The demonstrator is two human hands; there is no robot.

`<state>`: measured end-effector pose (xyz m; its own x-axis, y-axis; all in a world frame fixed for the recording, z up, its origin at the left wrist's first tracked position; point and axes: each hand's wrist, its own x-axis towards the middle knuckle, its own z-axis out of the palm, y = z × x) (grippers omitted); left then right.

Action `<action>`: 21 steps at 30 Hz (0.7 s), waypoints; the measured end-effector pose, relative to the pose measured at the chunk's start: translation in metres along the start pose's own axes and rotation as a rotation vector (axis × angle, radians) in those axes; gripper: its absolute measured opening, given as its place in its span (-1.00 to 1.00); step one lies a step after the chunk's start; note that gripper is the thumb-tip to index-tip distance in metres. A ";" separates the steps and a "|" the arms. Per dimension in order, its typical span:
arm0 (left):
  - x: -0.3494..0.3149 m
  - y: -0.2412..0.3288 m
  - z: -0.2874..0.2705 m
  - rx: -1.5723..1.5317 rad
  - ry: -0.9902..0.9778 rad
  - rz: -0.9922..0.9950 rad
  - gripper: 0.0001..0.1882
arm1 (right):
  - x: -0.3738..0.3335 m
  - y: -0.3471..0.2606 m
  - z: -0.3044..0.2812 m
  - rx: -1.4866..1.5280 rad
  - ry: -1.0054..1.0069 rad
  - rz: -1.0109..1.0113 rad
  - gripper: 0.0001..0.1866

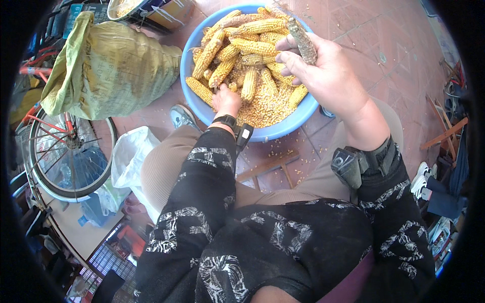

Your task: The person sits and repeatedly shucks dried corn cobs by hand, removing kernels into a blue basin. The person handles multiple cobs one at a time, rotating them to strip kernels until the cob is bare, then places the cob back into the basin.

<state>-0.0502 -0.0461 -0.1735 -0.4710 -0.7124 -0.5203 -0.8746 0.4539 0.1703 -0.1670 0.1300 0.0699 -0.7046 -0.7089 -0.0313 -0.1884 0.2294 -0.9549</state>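
The greyish corn cob [303, 44], apparently stripped, is tilted above the right side of the basin; the right hand [326, 65] holds it by its lower end, fingers half-curled. Expect a light, stiff, rough part; grip at mid-length. The left hand [226, 102] touches the yellow corn ears [254, 47]; its finger closure cannot be determined. Loose kernels [268, 112] lie below, inside the blue basin [277, 132]. A woven sack [126, 70] stands to the left.

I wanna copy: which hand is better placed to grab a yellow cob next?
Probably the left hand: it's among yellow cobs in the blue tub, while the right hand holds a grayish cob.
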 end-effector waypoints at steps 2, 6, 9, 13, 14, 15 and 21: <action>-0.004 -0.002 -0.004 -0.164 0.020 -0.057 -0.47 | 0.002 0.002 -0.001 -0.054 0.013 0.017 -0.75; -0.020 0.004 -0.040 -0.876 -0.076 -0.030 -0.38 | 0.007 0.009 0.000 -0.004 -0.015 0.100 -0.69; -0.050 0.024 -0.080 -1.338 -0.378 -0.048 -0.55 | 0.015 0.021 0.012 0.216 0.061 0.213 -0.67; -0.105 0.038 -0.128 -1.630 -0.718 0.090 -0.72 | 0.021 0.037 0.038 0.354 0.040 0.412 -0.70; -0.118 0.039 -0.135 -1.607 -0.748 0.100 -0.74 | 0.019 0.039 0.045 0.544 -0.062 0.360 -0.71; -0.129 0.040 -0.142 -1.600 -0.800 0.156 -0.75 | 0.017 0.041 0.050 0.692 -0.109 0.391 -0.72; -0.158 0.047 -0.153 -1.357 -0.760 0.389 -0.72 | 0.011 0.033 0.059 0.939 -0.142 0.407 -0.77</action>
<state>-0.0345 0.0063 0.0447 -0.8772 -0.0658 -0.4756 -0.3665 -0.5479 0.7519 -0.1411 0.0907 0.0204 -0.4968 -0.7801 -0.3802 0.6993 -0.1003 -0.7078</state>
